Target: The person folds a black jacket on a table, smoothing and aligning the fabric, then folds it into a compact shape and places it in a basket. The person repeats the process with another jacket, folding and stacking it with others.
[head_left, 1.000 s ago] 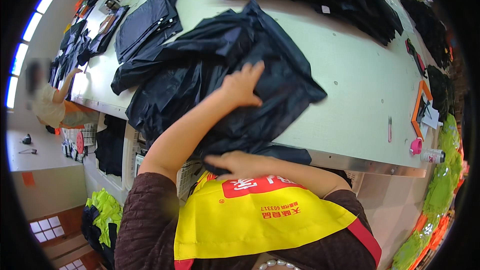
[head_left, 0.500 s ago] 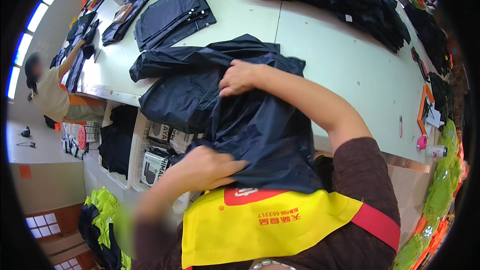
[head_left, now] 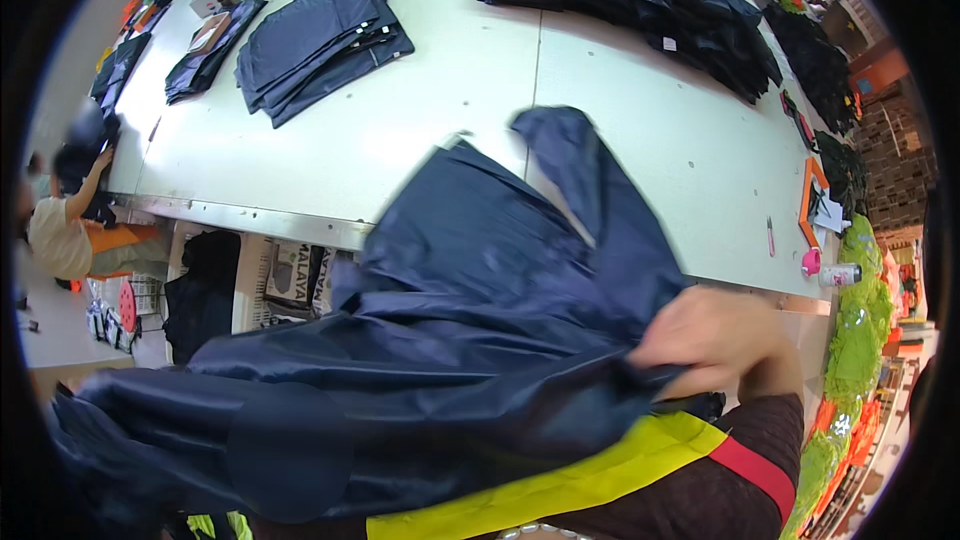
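A shiny dark navy garment is stretched across in front of me, its upper part over the table and its lower part hanging before my body. At the right my right hand, slightly blurred, is closed on a bunched fold of it. The garment's other end is held out to the far left. Only a small blurred bit of my left hand shows there above the cloth; the garment hides the rest of it. One narrow, sleeve-like piece sticks up near the middle of the table edge.
Folded dark garments lie on the white table, with a larger dark pile at the back right. White bins stand under the left edge. An orange frame and bottle sit right. Another person works far left.
The garment was lying bunched on the table edge; now it is lifted and spread sideways. My right hand has come back toward my body, and my left has swung far out left.
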A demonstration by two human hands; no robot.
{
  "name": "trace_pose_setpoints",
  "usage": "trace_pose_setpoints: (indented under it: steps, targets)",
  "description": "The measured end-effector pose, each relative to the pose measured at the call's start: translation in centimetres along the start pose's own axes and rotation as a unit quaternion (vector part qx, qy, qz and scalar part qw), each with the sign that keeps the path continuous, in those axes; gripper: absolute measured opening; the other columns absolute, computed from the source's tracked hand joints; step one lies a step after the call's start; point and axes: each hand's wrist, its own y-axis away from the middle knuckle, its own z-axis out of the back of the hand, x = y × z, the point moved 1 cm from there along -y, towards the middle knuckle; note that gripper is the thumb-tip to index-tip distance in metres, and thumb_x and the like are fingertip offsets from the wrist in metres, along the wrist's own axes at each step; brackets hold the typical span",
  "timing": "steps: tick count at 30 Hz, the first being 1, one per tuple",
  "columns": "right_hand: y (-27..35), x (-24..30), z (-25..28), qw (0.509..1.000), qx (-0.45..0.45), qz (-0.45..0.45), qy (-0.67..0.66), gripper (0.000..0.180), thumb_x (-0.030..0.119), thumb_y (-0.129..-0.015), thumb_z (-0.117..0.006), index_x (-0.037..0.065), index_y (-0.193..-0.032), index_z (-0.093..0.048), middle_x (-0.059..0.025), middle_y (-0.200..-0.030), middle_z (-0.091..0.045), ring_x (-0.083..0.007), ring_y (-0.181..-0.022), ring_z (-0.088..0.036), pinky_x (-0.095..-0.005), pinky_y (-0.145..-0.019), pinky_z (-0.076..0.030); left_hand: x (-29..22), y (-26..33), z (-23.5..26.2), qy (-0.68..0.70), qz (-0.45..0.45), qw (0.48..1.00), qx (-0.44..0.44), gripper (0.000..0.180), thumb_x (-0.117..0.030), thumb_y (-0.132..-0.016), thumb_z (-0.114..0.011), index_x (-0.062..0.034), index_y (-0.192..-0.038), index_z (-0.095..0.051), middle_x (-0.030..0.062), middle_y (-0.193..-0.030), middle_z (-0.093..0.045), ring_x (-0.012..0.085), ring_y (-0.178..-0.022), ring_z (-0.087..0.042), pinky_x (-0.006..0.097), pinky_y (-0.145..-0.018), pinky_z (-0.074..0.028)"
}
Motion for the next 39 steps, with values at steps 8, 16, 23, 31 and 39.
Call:
trace_pose_setpoints:
  steps: [8,16,23,31,39]
  targets:
    - [12.2,-7.4,17.3,0.779,-0.529,-0.275,0.194,0.035,0.031,-0.084,-0.053,-0.001,-0.100,-0.057,-0.0187,-0.089,-0.060,-0.0326,-0.080,-0.059,-0.0380,-0.069,-0.046,-2.4,-19.0,-24.1,0.107,0.093,0.969,0.202,0.045,-0.031,-0.088,-0.054,-0.0018,-0.121,-0.047,0.0120,-0.107,-0.057,0.0240,-0.090,-0.057,0.039,-0.088,-0.042]
    - [19.5,-21.5,23.9,0.626,-0.546,-0.385,0.401,0.044,0.038,-0.094,-0.045,0.003,-0.119,-0.053,-0.0181,-0.112,-0.061,-0.0277,-0.107,-0.058,-0.0329,-0.090,-0.043,-0.4,-13.0,-43.4,0.064,-0.110,0.986,0.103,0.026,-0.022,-0.090,-0.051,-0.0035,-0.104,-0.064,0.0147,-0.106,-0.063,0.0256,-0.104,-0.057,0.034,-0.087,-0.045]
    - [18.9,-28.3,-6.7,0.627,-0.566,-0.529,0.088,0.101,0.046,-0.071,-0.072,-0.008,-0.139,-0.020,-0.0278,-0.142,-0.025,-0.0396,-0.133,-0.024,-0.0404,-0.109,-0.022,1.5,18.0,-47.4,0.016,0.036,0.921,0.388,0.084,-0.043,-0.077,-0.069,0.0066,-0.134,-0.034,0.0282,-0.136,-0.038,0.0375,-0.127,-0.038,0.040,-0.105,-0.030]
    - [19.7,-34.2,-9.4,0.571,-0.410,-0.618,0.353,0.066,0.048,-0.086,-0.053,0.003,-0.132,-0.041,-0.0239,-0.136,-0.038,-0.0377,-0.128,-0.034,-0.0514,-0.101,-0.028,8.9,16.3,-48.0,0.063,0.110,0.919,0.372,0.062,-0.001,-0.075,-0.059,-0.0058,-0.135,-0.042,0.0177,-0.123,-0.055,0.0264,-0.113,-0.053,0.032,-0.096,-0.039]
    - [28.0,-36.9,-5.8,0.583,-0.442,-0.638,0.241,0.042,0.028,-0.083,-0.061,-0.001,-0.113,-0.054,-0.0204,-0.099,-0.062,-0.0357,-0.090,-0.060,-0.0410,-0.081,-0.046,17.8,9.7,-40.0,-0.208,0.115,0.957,0.167,0.038,-0.018,-0.082,-0.063,-0.0008,-0.115,-0.058,0.0143,-0.088,-0.065,0.0260,-0.081,-0.062,0.033,-0.075,-0.048]
